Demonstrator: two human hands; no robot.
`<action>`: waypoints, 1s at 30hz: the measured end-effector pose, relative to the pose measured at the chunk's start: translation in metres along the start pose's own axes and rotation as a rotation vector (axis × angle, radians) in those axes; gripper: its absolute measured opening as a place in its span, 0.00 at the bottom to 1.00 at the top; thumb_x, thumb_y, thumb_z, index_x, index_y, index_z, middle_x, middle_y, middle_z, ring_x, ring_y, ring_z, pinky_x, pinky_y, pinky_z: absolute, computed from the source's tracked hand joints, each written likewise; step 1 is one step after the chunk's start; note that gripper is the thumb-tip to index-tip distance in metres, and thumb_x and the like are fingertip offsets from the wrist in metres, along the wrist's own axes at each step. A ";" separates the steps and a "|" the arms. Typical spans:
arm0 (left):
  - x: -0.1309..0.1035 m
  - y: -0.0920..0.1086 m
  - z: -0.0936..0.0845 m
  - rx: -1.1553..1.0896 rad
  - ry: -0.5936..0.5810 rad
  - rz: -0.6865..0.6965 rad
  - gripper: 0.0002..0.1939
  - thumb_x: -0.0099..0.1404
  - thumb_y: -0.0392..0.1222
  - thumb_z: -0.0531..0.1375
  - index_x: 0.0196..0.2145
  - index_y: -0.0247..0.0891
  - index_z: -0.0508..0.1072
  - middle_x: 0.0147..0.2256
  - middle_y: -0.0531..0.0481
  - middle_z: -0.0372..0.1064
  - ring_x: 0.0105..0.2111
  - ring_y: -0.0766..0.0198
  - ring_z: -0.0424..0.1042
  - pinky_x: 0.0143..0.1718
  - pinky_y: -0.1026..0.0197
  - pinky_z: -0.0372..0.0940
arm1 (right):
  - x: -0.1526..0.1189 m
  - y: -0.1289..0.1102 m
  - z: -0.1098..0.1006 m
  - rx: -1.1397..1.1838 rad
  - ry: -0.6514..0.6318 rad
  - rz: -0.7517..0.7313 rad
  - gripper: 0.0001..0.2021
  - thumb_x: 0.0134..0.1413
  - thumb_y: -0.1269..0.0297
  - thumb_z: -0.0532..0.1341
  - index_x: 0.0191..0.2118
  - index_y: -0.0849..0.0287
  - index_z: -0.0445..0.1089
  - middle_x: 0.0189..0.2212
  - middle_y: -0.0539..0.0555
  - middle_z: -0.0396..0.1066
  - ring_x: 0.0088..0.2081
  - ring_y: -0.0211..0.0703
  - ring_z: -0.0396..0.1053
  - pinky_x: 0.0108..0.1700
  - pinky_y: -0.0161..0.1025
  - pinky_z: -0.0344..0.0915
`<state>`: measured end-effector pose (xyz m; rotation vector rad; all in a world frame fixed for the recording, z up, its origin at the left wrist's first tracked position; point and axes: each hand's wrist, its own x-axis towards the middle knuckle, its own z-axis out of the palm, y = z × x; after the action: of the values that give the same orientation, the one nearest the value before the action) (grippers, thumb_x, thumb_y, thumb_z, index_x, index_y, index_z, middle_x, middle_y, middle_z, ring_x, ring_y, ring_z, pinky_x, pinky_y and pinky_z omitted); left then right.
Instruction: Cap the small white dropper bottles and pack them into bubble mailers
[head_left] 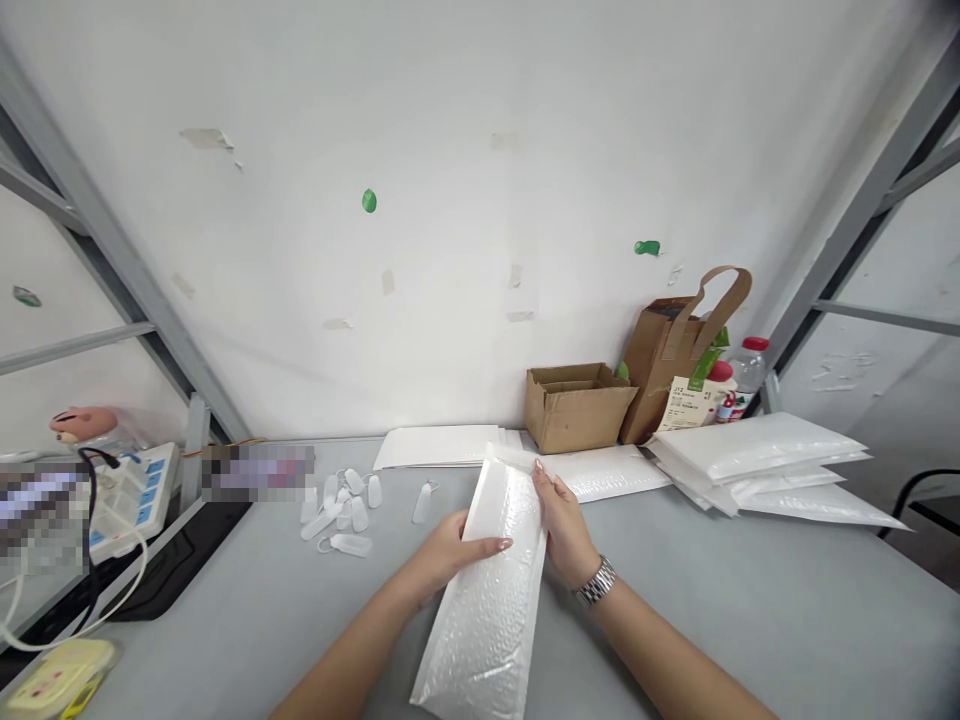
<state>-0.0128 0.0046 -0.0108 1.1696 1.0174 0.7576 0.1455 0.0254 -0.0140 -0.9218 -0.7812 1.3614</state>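
A white bubble mailer (491,610) is held up at a slant over the grey table, its upper end away from me. My left hand (457,548) grips its left edge, thumb lying across the front and fingers hidden behind. On the opposite side my right hand (562,525) pinches the right edge near the top, with a metal watch (596,582) on that wrist. Whether anything is inside the mailer cannot be seen. To the left of my hands lie several small translucent white tags with loops (358,513), and a single tag (422,503) rests apart from them.
Behind the mailer are flat white sheets (439,447) and an open cardboard box (577,410). A brown paper bag (660,350) and a bottle (748,368) stand at back right, behind stacked bubble mailers (757,450). At left are a power strip (142,500) and cables.
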 end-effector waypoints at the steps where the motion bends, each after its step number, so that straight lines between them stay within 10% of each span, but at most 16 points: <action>1: -0.002 0.000 0.000 -0.006 -0.046 -0.033 0.24 0.47 0.50 0.66 0.40 0.35 0.71 0.40 0.44 0.73 0.40 0.54 0.72 0.38 0.58 0.66 | 0.001 -0.003 -0.001 0.006 -0.031 0.012 0.19 0.42 0.46 0.63 0.33 0.58 0.71 0.30 0.53 0.74 0.33 0.47 0.70 0.33 0.38 0.64; 13: -0.001 0.005 -0.010 -0.069 -0.085 -0.051 0.22 0.46 0.48 0.67 0.38 0.35 0.73 0.38 0.44 0.74 0.37 0.56 0.73 0.36 0.59 0.66 | 0.013 -0.019 -0.014 -0.001 -0.244 0.137 0.21 0.45 0.48 0.62 0.40 0.60 0.73 0.34 0.56 0.75 0.36 0.48 0.71 0.35 0.39 0.65; 23: -0.005 0.007 0.001 -0.034 -0.017 -0.107 0.22 0.46 0.50 0.67 0.38 0.37 0.73 0.33 0.48 0.75 0.34 0.58 0.73 0.35 0.60 0.66 | 0.013 0.002 -0.013 -0.147 -0.120 0.031 0.19 0.34 0.55 0.69 0.35 0.60 0.76 0.37 0.57 0.75 0.40 0.48 0.69 0.42 0.41 0.63; 30: -0.005 0.009 -0.003 -0.057 0.002 -0.120 0.21 0.43 0.48 0.68 0.35 0.35 0.74 0.33 0.46 0.75 0.35 0.56 0.73 0.35 0.59 0.66 | 0.007 -0.021 -0.012 -0.238 -0.432 0.105 0.17 0.45 0.52 0.63 0.40 0.57 0.75 0.42 0.56 0.73 0.45 0.48 0.67 0.44 0.40 0.62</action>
<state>-0.0170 0.0034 -0.0006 1.0495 1.0511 0.6888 0.1662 0.0312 -0.0012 -0.8703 -1.2597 1.6092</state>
